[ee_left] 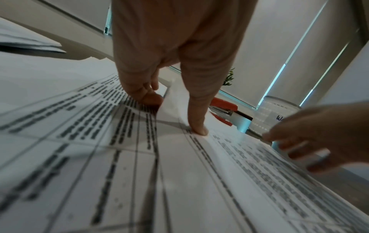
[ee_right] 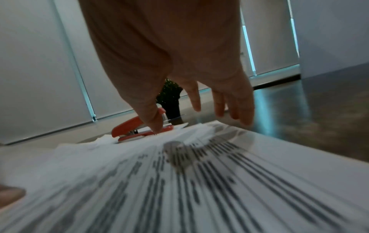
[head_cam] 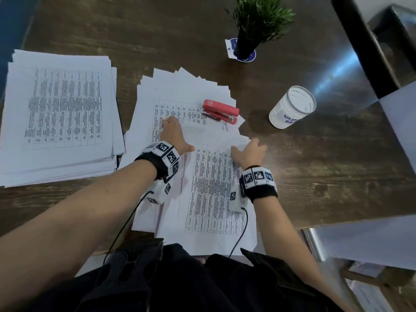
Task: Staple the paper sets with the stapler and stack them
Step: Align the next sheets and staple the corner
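Note:
A red stapler (head_cam: pixel 221 111) (ee_left: pixel 223 108) (ee_right: pixel 129 127) lies on a fanned spread of printed sheets (head_cam: pixel 180 93) in the middle of the table. In front of it lies a paper set (head_cam: pixel 213 188) with a printed table facing up. My left hand (head_cam: pixel 180 135) (ee_left: pixel 173 115) is spread over its far left corner: the thumb presses on the top sheet and the fingers (ee_left: pixel 147 96) press on the sheets beside its raised edge. My right hand (head_cam: pixel 247 146) (ee_right: pixel 189 122) is open at the set's far right edge, thumb on the paper, fingers hanging past it. A tall paper stack (head_cam: pixel 56 109) sits at the left.
A white cylindrical container (head_cam: pixel 292 106) stands right of the stapler on the dark wooden table (head_cam: pixel 315 176). A small plant in a dark pot (head_cam: pixel 245 46) stands further back. A metal frame and panel (head_cam: pixel 394 104) border the right side.

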`<state>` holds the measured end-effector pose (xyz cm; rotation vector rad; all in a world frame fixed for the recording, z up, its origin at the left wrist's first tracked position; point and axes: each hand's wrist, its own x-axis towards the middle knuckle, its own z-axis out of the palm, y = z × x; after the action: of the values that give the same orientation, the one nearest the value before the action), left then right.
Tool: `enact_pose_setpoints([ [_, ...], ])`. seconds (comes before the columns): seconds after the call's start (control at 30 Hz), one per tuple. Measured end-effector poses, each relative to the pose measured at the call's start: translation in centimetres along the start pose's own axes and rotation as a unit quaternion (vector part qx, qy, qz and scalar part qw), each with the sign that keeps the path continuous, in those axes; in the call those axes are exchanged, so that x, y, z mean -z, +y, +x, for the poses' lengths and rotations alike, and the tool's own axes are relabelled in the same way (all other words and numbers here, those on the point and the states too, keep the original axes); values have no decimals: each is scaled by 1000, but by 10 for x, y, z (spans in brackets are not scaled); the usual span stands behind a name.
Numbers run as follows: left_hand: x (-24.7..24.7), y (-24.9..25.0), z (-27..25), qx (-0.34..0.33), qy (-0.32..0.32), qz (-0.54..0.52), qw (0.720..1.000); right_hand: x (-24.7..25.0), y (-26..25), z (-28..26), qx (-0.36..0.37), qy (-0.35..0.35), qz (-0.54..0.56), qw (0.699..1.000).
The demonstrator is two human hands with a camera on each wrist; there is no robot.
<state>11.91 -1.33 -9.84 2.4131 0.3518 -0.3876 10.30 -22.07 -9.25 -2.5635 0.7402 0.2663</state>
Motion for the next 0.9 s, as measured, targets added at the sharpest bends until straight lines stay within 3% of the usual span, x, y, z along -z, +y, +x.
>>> enact_pose_setpoints([
  [0.1,2,-5,0,-9,-8,8,1000,-5,10,-7,-9,-19,-50,999],
  [0.4,2,-2,-8,-5,-18,65,998,-9,2,-15,-2,-9,-63,998],
  [0.47,-4,1,-11,-38,-17,16,999,-9,4,-16,0,-3,-60,998],
  [0.57,-11,4,-18,-31,-37,-97,994,-10,6,-19,1,-1,-61,998],
  [0.67,-7,7,-26,-47,-29,-145,988,-6,4,-20,3,-12,-57,998],
  [0.77,8,11,-30,-88,-13,-195,977,2,2,-17,5,-25,18,1000],
  [0.83,25,9,-30,-84,-2,-276,957,10,0,-15,0,-17,124,992],
  [0.9,46,3,-27,-70,18,-370,926,18,-1,-13,-14,-26,281,959],
])
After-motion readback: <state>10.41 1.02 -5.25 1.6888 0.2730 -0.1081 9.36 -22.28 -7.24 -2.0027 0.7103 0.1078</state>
